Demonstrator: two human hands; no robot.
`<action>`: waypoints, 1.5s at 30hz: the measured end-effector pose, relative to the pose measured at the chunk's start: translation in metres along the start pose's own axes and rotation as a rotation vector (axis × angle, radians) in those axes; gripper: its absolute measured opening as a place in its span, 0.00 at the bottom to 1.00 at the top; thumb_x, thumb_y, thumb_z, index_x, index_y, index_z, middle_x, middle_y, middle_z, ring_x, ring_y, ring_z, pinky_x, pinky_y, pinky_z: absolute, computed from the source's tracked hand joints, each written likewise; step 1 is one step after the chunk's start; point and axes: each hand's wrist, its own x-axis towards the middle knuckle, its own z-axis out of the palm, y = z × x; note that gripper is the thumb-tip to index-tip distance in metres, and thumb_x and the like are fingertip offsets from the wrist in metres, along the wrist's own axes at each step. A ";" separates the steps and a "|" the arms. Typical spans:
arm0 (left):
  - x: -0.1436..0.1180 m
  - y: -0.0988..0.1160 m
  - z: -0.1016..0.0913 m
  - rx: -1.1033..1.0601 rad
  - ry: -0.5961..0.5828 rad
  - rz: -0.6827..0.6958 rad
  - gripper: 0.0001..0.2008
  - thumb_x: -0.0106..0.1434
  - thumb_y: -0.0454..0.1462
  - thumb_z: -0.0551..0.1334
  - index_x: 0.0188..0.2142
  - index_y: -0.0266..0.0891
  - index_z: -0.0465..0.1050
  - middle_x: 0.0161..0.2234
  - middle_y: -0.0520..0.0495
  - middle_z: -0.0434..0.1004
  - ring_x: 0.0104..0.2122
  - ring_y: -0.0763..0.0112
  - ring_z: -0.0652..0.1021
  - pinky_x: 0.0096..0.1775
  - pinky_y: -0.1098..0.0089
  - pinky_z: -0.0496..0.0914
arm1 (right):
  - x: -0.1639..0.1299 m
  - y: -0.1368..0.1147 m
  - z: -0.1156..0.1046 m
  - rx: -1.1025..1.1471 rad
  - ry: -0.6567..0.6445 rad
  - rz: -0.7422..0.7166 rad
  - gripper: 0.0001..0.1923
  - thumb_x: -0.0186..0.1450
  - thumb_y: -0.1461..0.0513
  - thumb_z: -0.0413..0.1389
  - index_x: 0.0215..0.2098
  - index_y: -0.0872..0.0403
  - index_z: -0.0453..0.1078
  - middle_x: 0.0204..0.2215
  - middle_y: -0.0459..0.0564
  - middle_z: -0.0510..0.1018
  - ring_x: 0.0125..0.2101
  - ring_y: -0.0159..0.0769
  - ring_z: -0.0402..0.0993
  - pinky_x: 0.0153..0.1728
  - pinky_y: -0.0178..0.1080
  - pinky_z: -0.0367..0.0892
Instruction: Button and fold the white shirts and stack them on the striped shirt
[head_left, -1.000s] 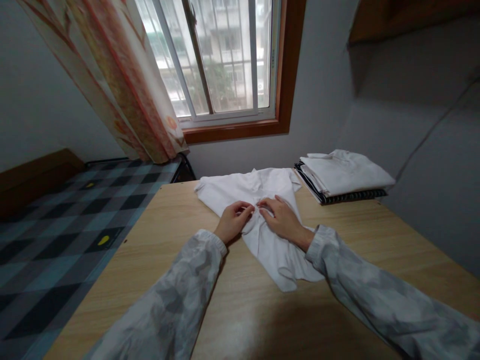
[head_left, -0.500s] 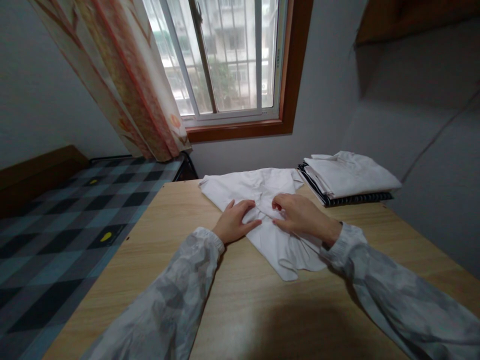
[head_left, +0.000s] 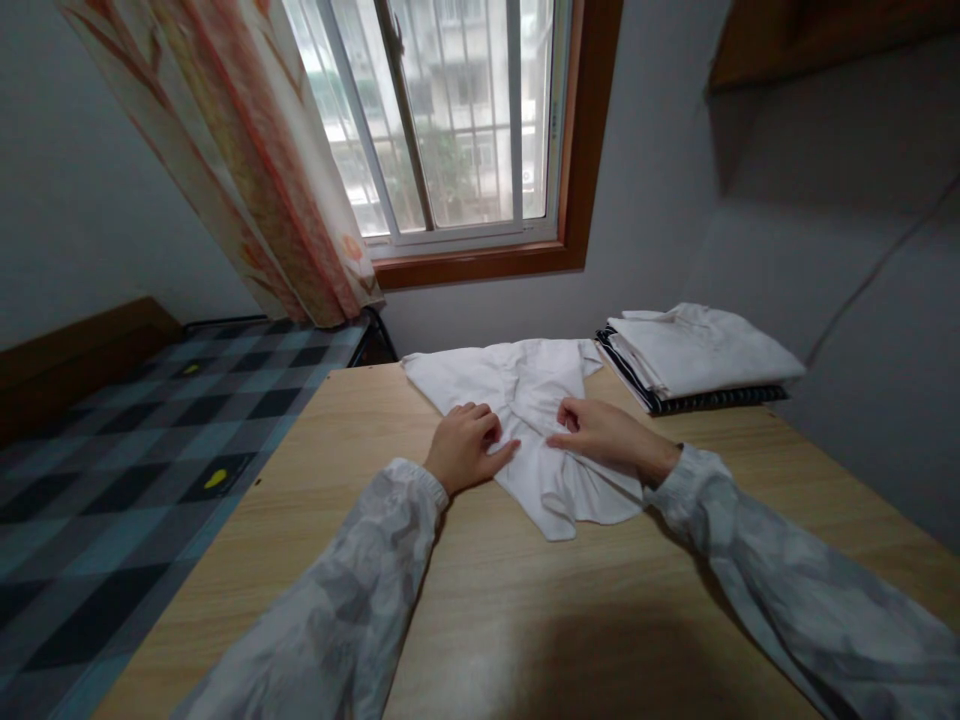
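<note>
A rumpled white garment, seemingly a shirt [head_left: 536, 385], lies on the wooden table [head_left: 465, 600], its lower end tapering toward me in loose folds. On its left edge rests my left hand [head_left: 466, 450], fingers bent and thumb stretched out over the cloth, with a gap between them. My right hand [head_left: 611, 438] lies on the garment's right side, its fingers curled and the thumb pointing left, apart from the fingertips. White cloth shows between the two hands. What lies under the palms is hidden.
Folded white clothes [head_left: 705, 350] lie on a dark striped folded item [head_left: 720, 398] at the table's back right. A bed with a checked cover [head_left: 150, 480] stands on the left. Behind are a curtain [head_left: 277, 200] and a window [head_left: 465, 130].
My left fingers have curled in from a flatter, spread pose. The garment's lower end has shifted slightly away from me and to the left. My right hand has moved slightly.
</note>
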 end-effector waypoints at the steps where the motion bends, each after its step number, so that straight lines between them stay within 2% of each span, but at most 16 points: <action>1: 0.000 0.000 -0.001 0.003 -0.010 0.003 0.15 0.66 0.48 0.69 0.31 0.42 0.73 0.32 0.45 0.75 0.34 0.61 0.74 0.41 0.60 0.65 | 0.001 0.000 0.000 0.020 -0.023 -0.005 0.16 0.61 0.51 0.70 0.34 0.52 0.74 0.27 0.44 0.78 0.26 0.35 0.69 0.28 0.37 0.54; 5: -0.002 -0.006 -0.003 -0.037 -0.055 0.023 0.09 0.60 0.42 0.70 0.35 0.42 0.75 0.34 0.46 0.76 0.36 0.60 0.75 0.42 0.61 0.67 | 0.005 -0.002 -0.002 0.120 -0.073 -0.058 0.18 0.65 0.49 0.66 0.29 0.52 0.72 0.26 0.44 0.77 0.26 0.35 0.68 0.27 0.37 0.55; 9: -0.002 -0.014 -0.002 -0.155 -0.093 0.023 0.06 0.60 0.38 0.69 0.36 0.42 0.76 0.35 0.46 0.77 0.37 0.61 0.77 0.43 0.63 0.68 | 0.006 -0.010 -0.004 0.291 -0.054 -0.148 0.14 0.72 0.54 0.55 0.33 0.53 0.75 0.30 0.45 0.79 0.31 0.36 0.72 0.32 0.37 0.62; 12: -0.001 -0.018 -0.002 -0.210 -0.094 0.034 0.04 0.61 0.38 0.68 0.36 0.42 0.77 0.35 0.46 0.78 0.36 0.63 0.77 0.42 0.64 0.68 | 0.005 -0.020 -0.003 0.378 0.005 -0.187 0.10 0.70 0.58 0.56 0.39 0.53 0.79 0.34 0.45 0.82 0.35 0.37 0.76 0.37 0.37 0.67; 17: 0.001 -0.016 -0.004 -0.329 -0.097 -0.008 0.06 0.67 0.41 0.67 0.37 0.42 0.81 0.31 0.48 0.78 0.32 0.67 0.75 0.40 0.66 0.67 | 0.002 -0.036 0.010 0.434 0.182 -0.176 0.08 0.68 0.59 0.59 0.40 0.52 0.81 0.38 0.48 0.86 0.40 0.41 0.81 0.45 0.40 0.71; 24: 0.006 0.003 0.010 -0.714 0.039 -0.353 0.17 0.68 0.51 0.68 0.40 0.39 0.81 0.28 0.51 0.76 0.28 0.71 0.71 0.32 0.71 0.63 | -0.006 -0.043 0.034 0.387 0.313 -0.179 0.08 0.69 0.60 0.61 0.44 0.49 0.81 0.39 0.47 0.87 0.40 0.42 0.83 0.45 0.41 0.72; 28: 0.009 0.012 0.018 -0.874 0.085 -0.453 0.19 0.64 0.53 0.72 0.38 0.37 0.81 0.27 0.51 0.75 0.27 0.72 0.70 0.30 0.72 0.63 | -0.008 -0.044 0.040 0.456 0.335 -0.184 0.07 0.70 0.59 0.60 0.42 0.50 0.80 0.40 0.48 0.87 0.41 0.42 0.83 0.46 0.42 0.74; 34: 0.010 0.014 0.015 -0.932 0.079 -0.497 0.20 0.61 0.53 0.74 0.37 0.37 0.84 0.28 0.49 0.79 0.28 0.71 0.72 0.32 0.71 0.64 | -0.007 -0.045 0.042 0.454 0.377 -0.185 0.07 0.69 0.59 0.61 0.42 0.50 0.81 0.40 0.49 0.87 0.41 0.43 0.84 0.47 0.43 0.75; 45: 0.009 0.013 0.016 -0.954 0.040 -0.482 0.19 0.60 0.50 0.75 0.40 0.37 0.87 0.35 0.43 0.86 0.33 0.66 0.79 0.36 0.68 0.71 | -0.011 -0.045 0.044 0.240 0.443 -0.119 0.07 0.69 0.61 0.60 0.43 0.47 0.81 0.44 0.49 0.88 0.45 0.45 0.84 0.47 0.44 0.74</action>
